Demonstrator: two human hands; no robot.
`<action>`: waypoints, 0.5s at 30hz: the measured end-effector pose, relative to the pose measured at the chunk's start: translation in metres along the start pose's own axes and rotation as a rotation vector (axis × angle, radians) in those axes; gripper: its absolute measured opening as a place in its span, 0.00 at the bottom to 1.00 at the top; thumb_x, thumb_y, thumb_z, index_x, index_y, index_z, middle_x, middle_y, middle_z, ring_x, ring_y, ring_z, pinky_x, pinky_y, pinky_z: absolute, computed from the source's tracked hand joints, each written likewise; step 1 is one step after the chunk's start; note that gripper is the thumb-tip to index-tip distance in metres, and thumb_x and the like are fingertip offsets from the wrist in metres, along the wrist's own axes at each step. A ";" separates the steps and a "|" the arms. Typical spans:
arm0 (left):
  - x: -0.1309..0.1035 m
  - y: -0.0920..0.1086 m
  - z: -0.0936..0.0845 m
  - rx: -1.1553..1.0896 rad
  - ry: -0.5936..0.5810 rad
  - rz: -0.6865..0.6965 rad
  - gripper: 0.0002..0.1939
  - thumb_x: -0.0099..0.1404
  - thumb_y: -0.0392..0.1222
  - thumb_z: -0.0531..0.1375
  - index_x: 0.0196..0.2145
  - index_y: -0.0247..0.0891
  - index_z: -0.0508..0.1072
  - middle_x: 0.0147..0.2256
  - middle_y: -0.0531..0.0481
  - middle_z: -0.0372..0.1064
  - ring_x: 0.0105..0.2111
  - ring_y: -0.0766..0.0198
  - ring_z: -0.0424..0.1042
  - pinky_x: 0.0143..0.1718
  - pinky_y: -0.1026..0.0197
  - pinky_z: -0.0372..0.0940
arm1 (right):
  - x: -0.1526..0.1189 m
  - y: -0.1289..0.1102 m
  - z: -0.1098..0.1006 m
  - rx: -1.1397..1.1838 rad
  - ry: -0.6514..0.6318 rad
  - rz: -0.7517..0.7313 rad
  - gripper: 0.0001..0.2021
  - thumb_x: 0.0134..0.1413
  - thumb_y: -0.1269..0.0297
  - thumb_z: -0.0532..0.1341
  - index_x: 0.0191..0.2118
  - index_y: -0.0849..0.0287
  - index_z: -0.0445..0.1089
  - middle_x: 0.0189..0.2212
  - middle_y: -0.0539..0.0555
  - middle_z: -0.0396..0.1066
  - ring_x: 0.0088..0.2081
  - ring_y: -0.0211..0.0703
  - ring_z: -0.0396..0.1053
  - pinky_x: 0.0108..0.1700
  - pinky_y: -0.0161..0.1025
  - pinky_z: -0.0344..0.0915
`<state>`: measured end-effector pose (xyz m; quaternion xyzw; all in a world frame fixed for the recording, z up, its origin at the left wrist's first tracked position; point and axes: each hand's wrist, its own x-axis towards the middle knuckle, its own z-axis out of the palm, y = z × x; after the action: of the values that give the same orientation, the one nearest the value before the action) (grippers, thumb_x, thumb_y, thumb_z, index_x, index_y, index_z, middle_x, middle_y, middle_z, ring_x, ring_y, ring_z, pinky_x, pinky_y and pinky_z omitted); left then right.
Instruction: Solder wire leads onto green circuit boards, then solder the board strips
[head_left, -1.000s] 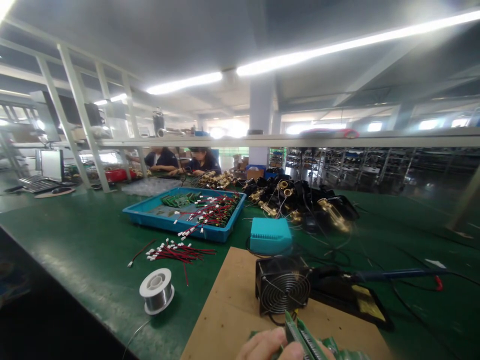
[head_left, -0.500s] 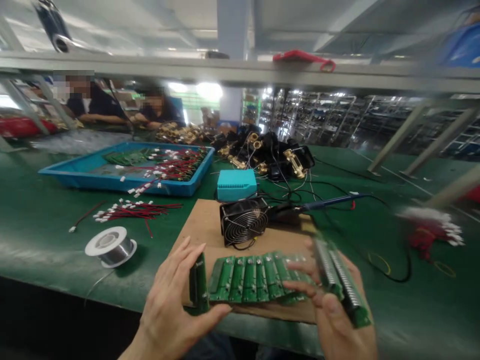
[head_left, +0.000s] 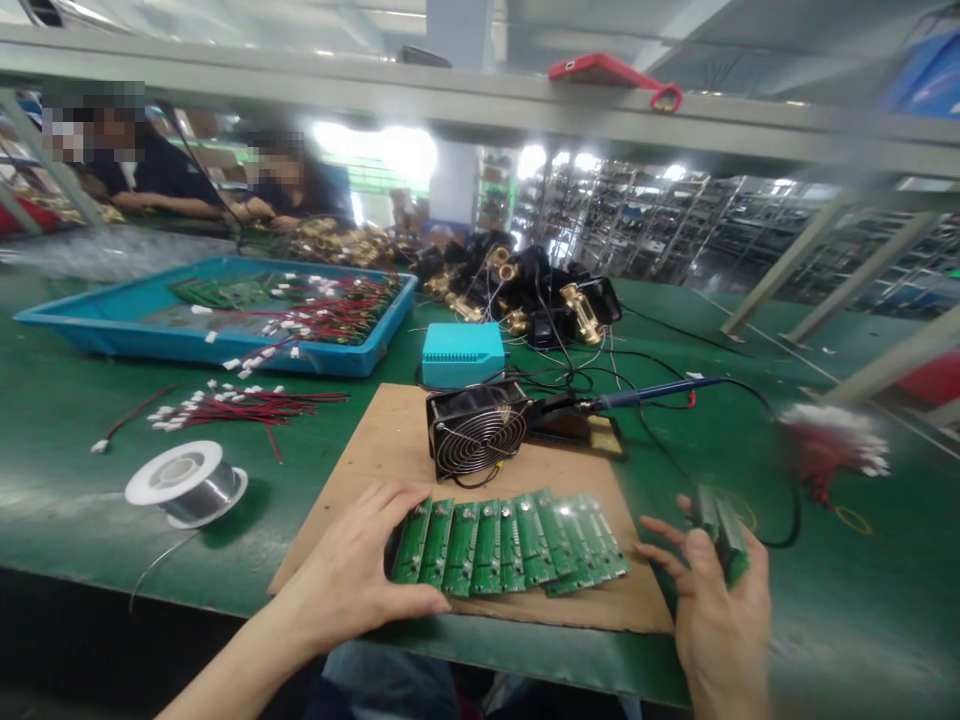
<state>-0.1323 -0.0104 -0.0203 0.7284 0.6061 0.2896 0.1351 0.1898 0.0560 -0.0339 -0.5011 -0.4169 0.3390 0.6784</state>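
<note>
On a sheet of brown cardboard (head_left: 337,505), several green circuit boards (head_left: 487,550) lie overlapping in a row. My left hand (head_left: 364,565) is at the row's left end, gripping the endmost circuit board (head_left: 412,548) with its fingers at the far edge and its thumb at the near edge. Off the cardboard's right side, my right hand (head_left: 720,600) holds a couple of circuit boards (head_left: 724,535), blurred by motion, between thumb and fingers. Two of its fingers stretch toward the row.
Behind the row stand a black fan (head_left: 480,430) and a turquoise box (head_left: 463,352). A blue-handled soldering iron (head_left: 637,395) rests to their right. To the left are a solder spool (head_left: 184,485), red wires (head_left: 255,405) and a blue tray (head_left: 315,358). Brass fittings (head_left: 585,310) lie behind.
My right hand has moved right, away from the row, with its boards. The board at my left hand, upright before, now leans with the row. The camera view has shifted slightly.
</note>
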 end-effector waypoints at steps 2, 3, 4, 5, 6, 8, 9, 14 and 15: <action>0.000 -0.003 0.002 -0.020 -0.011 0.001 0.39 0.49 0.55 0.72 0.57 0.43 0.69 0.55 0.42 0.71 0.54 0.46 0.72 0.55 0.44 0.70 | 0.000 0.000 0.001 -0.024 -0.021 0.013 0.24 0.52 0.50 0.69 0.51 0.50 0.65 0.53 0.53 0.65 0.37 0.40 0.76 0.30 0.35 0.77; -0.001 -0.005 0.002 -0.027 -0.018 0.001 0.43 0.47 0.56 0.73 0.59 0.43 0.68 0.56 0.41 0.70 0.55 0.45 0.72 0.55 0.43 0.69 | 0.001 0.000 0.002 -0.039 -0.028 0.020 0.24 0.53 0.49 0.69 0.52 0.50 0.65 0.54 0.53 0.65 0.37 0.40 0.76 0.30 0.35 0.77; -0.002 -0.007 0.003 -0.034 -0.030 0.001 0.47 0.46 0.57 0.73 0.61 0.43 0.66 0.58 0.40 0.69 0.56 0.44 0.71 0.56 0.42 0.68 | 0.001 0.001 0.002 -0.052 -0.032 0.026 0.24 0.53 0.49 0.69 0.52 0.50 0.65 0.54 0.53 0.65 0.37 0.40 0.75 0.30 0.35 0.77; -0.003 -0.009 0.004 -0.044 -0.047 0.006 0.51 0.44 0.58 0.74 0.63 0.43 0.63 0.59 0.39 0.67 0.58 0.43 0.70 0.57 0.42 0.67 | 0.001 0.001 0.002 -0.061 -0.034 0.032 0.25 0.53 0.48 0.69 0.53 0.50 0.65 0.54 0.54 0.64 0.38 0.41 0.75 0.30 0.36 0.77; -0.004 -0.010 0.004 -0.057 -0.065 0.013 0.55 0.42 0.57 0.75 0.65 0.44 0.60 0.61 0.38 0.65 0.59 0.43 0.68 0.58 0.41 0.66 | 0.001 0.001 0.002 -0.067 -0.035 0.035 0.26 0.52 0.48 0.69 0.53 0.50 0.65 0.55 0.54 0.64 0.38 0.41 0.75 0.31 0.36 0.78; -0.006 -0.013 0.006 -0.081 -0.089 0.026 0.58 0.43 0.55 0.75 0.68 0.46 0.55 0.63 0.39 0.63 0.62 0.45 0.65 0.60 0.42 0.64 | 0.001 0.002 0.001 -0.072 -0.038 0.038 0.27 0.52 0.47 0.69 0.54 0.50 0.65 0.55 0.54 0.64 0.38 0.41 0.75 0.31 0.36 0.78; -0.006 -0.015 0.007 -0.087 -0.093 0.026 0.57 0.44 0.52 0.75 0.68 0.47 0.55 0.64 0.40 0.62 0.62 0.45 0.65 0.61 0.42 0.64 | 0.001 0.002 0.001 -0.073 -0.036 0.038 0.27 0.51 0.47 0.69 0.54 0.51 0.65 0.55 0.54 0.65 0.38 0.42 0.76 0.31 0.37 0.78; -0.006 -0.018 0.013 -0.098 -0.102 -0.014 0.53 0.47 0.44 0.73 0.67 0.46 0.56 0.63 0.41 0.64 0.62 0.46 0.65 0.62 0.41 0.63 | -0.001 -0.002 0.003 -0.088 -0.015 0.059 0.28 0.50 0.47 0.69 0.53 0.52 0.65 0.51 0.55 0.68 0.35 0.42 0.76 0.31 0.38 0.76; -0.005 -0.018 0.013 -0.101 -0.112 -0.016 0.52 0.47 0.44 0.73 0.67 0.45 0.57 0.63 0.41 0.64 0.62 0.46 0.65 0.62 0.40 0.62 | -0.001 -0.002 0.003 -0.092 -0.012 0.066 0.28 0.50 0.47 0.69 0.53 0.52 0.64 0.50 0.56 0.69 0.34 0.42 0.76 0.31 0.38 0.76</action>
<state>-0.1392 -0.0094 -0.0419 0.7308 0.5882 0.2775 0.2075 0.1868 0.0555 -0.0317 -0.5430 -0.4195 0.3446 0.6407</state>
